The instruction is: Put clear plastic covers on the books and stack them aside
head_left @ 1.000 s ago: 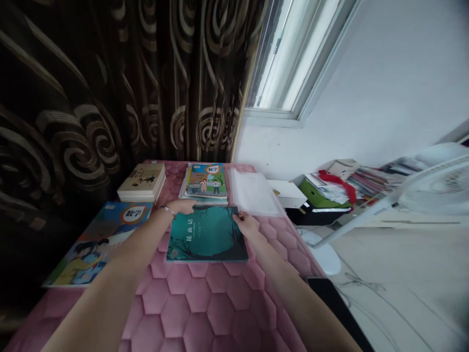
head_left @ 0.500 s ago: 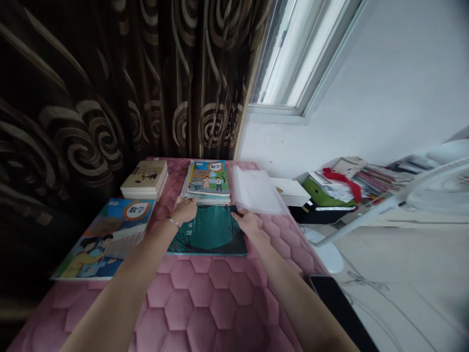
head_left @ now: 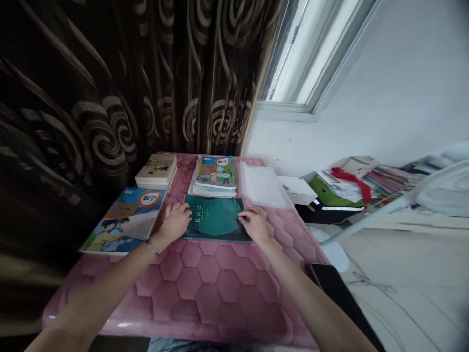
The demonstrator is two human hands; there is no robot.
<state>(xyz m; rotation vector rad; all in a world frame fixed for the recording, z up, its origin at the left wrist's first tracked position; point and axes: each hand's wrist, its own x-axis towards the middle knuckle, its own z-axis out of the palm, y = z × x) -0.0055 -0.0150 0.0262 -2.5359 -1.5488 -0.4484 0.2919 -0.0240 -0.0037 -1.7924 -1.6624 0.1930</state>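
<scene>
Now left hand [head_left: 176, 221] at green book [head_left: 220, 222] left edge, title [head_left: 198, 214] newly uncovered.

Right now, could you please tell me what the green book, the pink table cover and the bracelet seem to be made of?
Green book: probably paper or card, fairly matte, by its flat printed front.
Pink table cover: perhaps smooth plastic, since its near edge shines.
Bracelet: likely polished metal, from its silvery look.

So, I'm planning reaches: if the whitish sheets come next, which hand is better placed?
Likely the right hand, at the right edge of the green book, nearer the whitish sheets; the left hand is farther left.
</scene>
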